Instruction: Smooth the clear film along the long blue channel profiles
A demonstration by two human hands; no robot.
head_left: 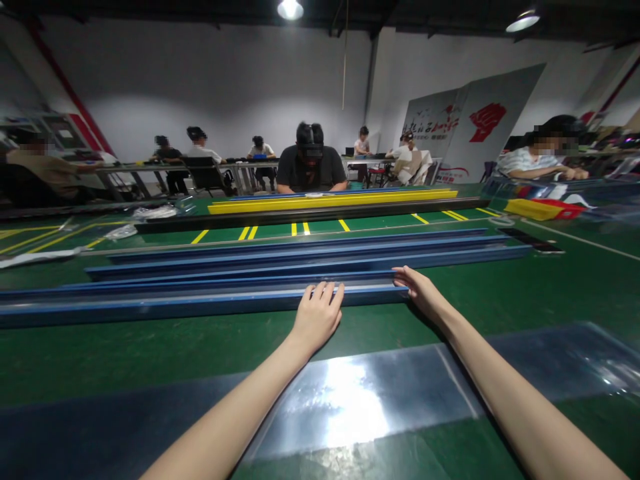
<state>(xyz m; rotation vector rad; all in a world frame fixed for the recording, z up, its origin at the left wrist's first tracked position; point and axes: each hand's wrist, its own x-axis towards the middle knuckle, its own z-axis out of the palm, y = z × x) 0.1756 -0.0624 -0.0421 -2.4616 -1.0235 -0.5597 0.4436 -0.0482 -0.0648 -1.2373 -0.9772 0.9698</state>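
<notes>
A long blue channel strip [200, 303] lies across the green table in front of me, its open side up. My left hand [319, 317] is closed over its near wall, fingertips reaching inside the channel; the thumb is hidden. At the strip's right end is my right hand [420, 291], fingers and thumb closed around the end. Just behind lie more blue channel strips [310, 260], roughly parallel to the held one. Under my forearms a long clear plastic sheet [400, 393] spreads over the table and reflects the lamps.
Farther back are a yellow strip [335, 200] and a black strip [315, 217]. A phone-like dark slab [533, 241] lies to the right, near yellow and red trays [543, 209]. Crumpled clear plastic [155, 212] is at left. A person [311, 160] sits opposite; others sit beyond.
</notes>
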